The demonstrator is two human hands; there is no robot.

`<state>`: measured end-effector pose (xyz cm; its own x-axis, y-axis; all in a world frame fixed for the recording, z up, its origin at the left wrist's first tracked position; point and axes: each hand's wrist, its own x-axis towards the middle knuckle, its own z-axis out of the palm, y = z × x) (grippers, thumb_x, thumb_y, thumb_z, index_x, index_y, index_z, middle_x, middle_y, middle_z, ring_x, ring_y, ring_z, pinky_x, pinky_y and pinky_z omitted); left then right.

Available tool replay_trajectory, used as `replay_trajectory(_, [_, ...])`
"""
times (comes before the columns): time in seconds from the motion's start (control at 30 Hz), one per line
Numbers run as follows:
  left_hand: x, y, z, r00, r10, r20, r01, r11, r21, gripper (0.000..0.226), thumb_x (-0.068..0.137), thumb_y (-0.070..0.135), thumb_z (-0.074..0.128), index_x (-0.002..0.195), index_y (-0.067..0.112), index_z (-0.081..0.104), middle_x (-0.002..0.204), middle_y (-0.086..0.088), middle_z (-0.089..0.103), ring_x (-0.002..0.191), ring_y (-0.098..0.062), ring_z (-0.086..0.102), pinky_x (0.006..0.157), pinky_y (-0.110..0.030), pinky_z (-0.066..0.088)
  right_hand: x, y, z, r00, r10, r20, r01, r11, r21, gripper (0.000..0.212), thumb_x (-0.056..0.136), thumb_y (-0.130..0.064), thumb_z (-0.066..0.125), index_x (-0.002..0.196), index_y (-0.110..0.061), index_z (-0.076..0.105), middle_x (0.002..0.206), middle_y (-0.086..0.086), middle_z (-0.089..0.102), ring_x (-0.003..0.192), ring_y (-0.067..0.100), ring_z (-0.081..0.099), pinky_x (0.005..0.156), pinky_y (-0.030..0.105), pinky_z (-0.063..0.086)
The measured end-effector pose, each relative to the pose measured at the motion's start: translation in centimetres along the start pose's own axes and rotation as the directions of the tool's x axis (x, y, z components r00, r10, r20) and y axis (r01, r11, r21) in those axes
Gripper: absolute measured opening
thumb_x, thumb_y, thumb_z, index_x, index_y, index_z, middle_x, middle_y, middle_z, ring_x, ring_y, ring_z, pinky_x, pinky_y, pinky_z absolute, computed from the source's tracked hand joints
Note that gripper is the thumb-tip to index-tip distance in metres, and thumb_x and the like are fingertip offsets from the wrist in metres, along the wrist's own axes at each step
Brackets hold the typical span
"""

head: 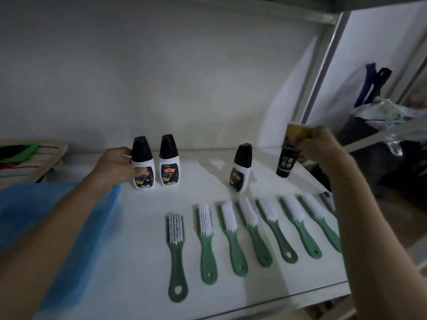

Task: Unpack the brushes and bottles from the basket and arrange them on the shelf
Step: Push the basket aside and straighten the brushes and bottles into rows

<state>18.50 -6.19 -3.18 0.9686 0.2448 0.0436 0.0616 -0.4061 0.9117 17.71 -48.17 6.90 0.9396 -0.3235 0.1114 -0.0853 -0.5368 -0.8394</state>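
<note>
**Bottles at the back, brushes in front**

Shelf (143,250) space is white and holds nearly everything in view. The left hand (116,163) is closed around the leftmost white bottle (142,167), fingers wrapped over its side just below the black cap; the bottle stands upright on the shelf. Just beside it, to the right, a second white bottle (169,161) with the same black cap and dark label stands upright, close to the first but whether they touch cannot be told. Well apart to the right, a third white bottle (240,169) stands alone, leaning slightly in the wide-angle view.

The right hand (320,146) is clamped on the upper part of a dark tube (287,158) with a yellow-gold top, near the right end of the shelf. The tube is upright with its narrow dark end downward, at or just above the shelf surface; contact cannot be told because of blur.

Along the front of the shelf lie seven green-handled brushes (232,236) with white bristles, side by side in a row, handles toward the person and heads toward the bottles. The rightmost is partly hidden behind the right forearm.

At the left, a translucent blue basket (57,227) sits on the shelf under the left forearm. Behind it lies a pale striped item (34,158) with green and red marks. Beyond the shelf's right upright are dark bags (381,139).
</note>
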Motion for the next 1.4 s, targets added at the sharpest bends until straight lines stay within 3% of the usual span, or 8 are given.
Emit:
replay_trajectory(0.1, [0.1,-0.1,0.3,1.0,-0.019,-0.017,0.019,1.0,-0.013,0.04,0.065,-0.007,0.084,0.097,0.006,0.065,0.101,-0.023,0.071,0.096,-0.033,0.068,0.094,-0.054,0.05,0.2,1.9,3.1,0.997,0.003,0.071,0.0,0.999,-0.036,0.008,0.087,0.003,0.057,0.082,0.0,0.062,0.095,0.026,0.063,0.102,0.041,0.062,0.09,0.059,0.051])
replay_trajectory(0.3, [0.6,-0.5,0.5,0.999,-0.035,-0.028,0.035,0.999,0.006,0.033,0.066,-0.005,0.084,0.089,0.011,0.065,0.101,-0.021,0.071,0.09,-0.027,0.067,0.093,-0.049,0.052,1.5,4.7,5.5,0.995,0.011,0.103,0.003,0.991,-0.131,0.034,0.09,-0.016,0.057,0.116,0.003,0.047,0.112,0.025,0.057,0.105,0.04,0.059,0.089,0.056,0.051])
replay_trajectory(0.63, [0.3,-0.4,0.5,1.0,0.026,0.009,-0.027,0.999,0.037,0.043,0.068,-0.006,0.082,0.108,0.0,0.067,0.103,-0.022,0.071,0.092,-0.027,0.066,0.094,-0.046,0.05,1.2,4.1,4.9,0.976,-0.021,0.216,0.073,0.969,-0.235,0.048,0.091,-0.005,0.059,0.133,-0.009,0.036,0.126,0.02,0.05,0.102,0.028,0.051,0.085,0.045,0.051])
replay_trajectory(0.73, [0.2,-0.4,0.5,1.0,0.028,0.012,-0.028,1.0,0.013,0.041,0.068,-0.008,0.082,0.106,-0.002,0.067,0.102,-0.023,0.071,0.089,-0.025,0.065,0.091,-0.044,0.05,1.0,3.6,4.2,0.966,0.022,0.256,0.037,0.975,-0.221,0.067,0.082,-0.019,0.074,0.136,-0.017,0.035,0.13,0.015,0.049,0.108,0.027,0.053,0.09,0.041,0.051])
replay_trajectory(0.83, [0.0,-0.3,0.5,0.999,0.03,0.016,-0.029,1.0,-0.009,0.037,0.068,-0.009,0.081,0.102,-0.002,0.067,0.1,-0.023,0.07,0.089,-0.026,0.063,0.091,-0.046,0.049,0.8,1.9,3.9,0.979,-0.152,0.133,0.189,0.924,-0.331,0.084,0.068,-0.045,0.081,0.136,-0.02,0.039,0.134,0.012,0.049,0.123,0.031,0.048,0.101,0.049,0.044])
replay_trajectory(0.97, [-0.1,-0.3,0.5,0.999,0.044,0.008,-0.044,0.999,-0.021,0.031,0.069,-0.011,0.08,0.095,0.001,0.067,0.098,-0.022,0.069,0.087,-0.025,0.063,0.089,-0.043,0.049,-0.4,-1.9,5.1,0.937,-0.302,0.173,0.341,0.898,-0.279,0.073,0.063,-0.065,0.075,0.117,-0.018,0.061,0.11,0.003,0.063,0.1,0.019,0.059,0.082,0.031,0.046])
replay_trajectory(1.13, [0.2,-0.7,0.3,0.998,0.064,0.022,-0.063,0.998,-0.015,0.038,0.068,-0.009,0.081,0.104,-0.007,0.066,0.096,-0.021,0.069,0.085,-0.023,0.062,0.085,-0.038,0.047,-1.1,-2.1,8.1,0.915,-0.28,0.291,0.379,0.843,-0.383,0.043,0.076,-0.041,0.077,0.105,-0.01,0.067,0.104,0.01,0.064,0.086,0.02,0.055,0.07,0.029,0.042])
replay_trajectory(1.4, [0.7,-1.2,0.1,0.998,0.052,0.038,-0.052,0.999,-0.008,0.039,0.067,-0.009,0.082,0.102,-0.004,0.067,0.099,-0.023,0.071,0.089,-0.024,0.063,0.093,-0.047,0.049,-0.4,-1.9,8.6,0.888,-0.322,0.329,0.438,0.811,-0.388,0.041,0.081,-0.021,0.07,0.122,-0.016,0.063,0.121,0.014,0.06,0.113,0.027,0.056,0.09,0.032,0.047])
